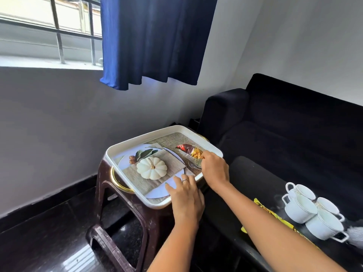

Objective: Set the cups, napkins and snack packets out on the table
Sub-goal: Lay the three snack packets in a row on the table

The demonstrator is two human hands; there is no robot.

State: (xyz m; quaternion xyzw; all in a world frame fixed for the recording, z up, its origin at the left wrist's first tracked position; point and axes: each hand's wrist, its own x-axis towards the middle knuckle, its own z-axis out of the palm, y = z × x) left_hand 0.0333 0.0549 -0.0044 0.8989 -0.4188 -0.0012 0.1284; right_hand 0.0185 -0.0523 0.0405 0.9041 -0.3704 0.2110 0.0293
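We had our right hand point(215, 169) pinched shut on a snack packet point(191, 154) at the far right of the white tray point(157, 134), which sat on a brown stool point(125, 213). Our left hand point(186, 199) lay flat, fingers spread, on the tray's near edge, gripping nothing. Four white cups point(312, 214) stood clustered on the dark counter point(255, 183) to the right, beside a yellow packet point(275, 214).

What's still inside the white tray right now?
One snack packet, gripped by the right hand; the left hand rests on the white tray rim. The pumpkin is only the tray's printed picture. Anything beneath the hands is hidden.
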